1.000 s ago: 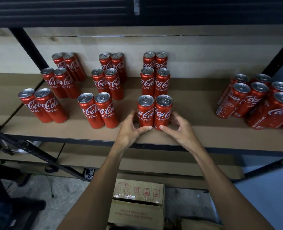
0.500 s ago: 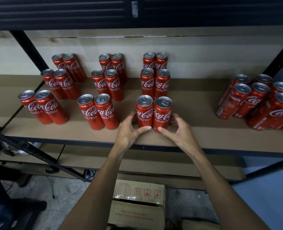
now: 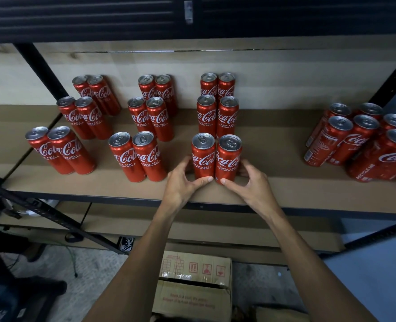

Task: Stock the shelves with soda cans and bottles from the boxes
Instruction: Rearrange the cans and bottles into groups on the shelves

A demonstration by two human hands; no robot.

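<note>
Thumbs edged closer; left hand (image 3: 180, 182) grips left front can (image 3: 202, 156), right hand (image 3: 250, 182) grips right front can (image 3: 228, 159); second pair (image 3: 206, 117) just behind.

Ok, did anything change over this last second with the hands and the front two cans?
Nothing visibly changed. The left hand still grips the left front can, the right hand the right front can; neither can moved, nothing was let go. The other cans on the shelf stayed put.
</note>
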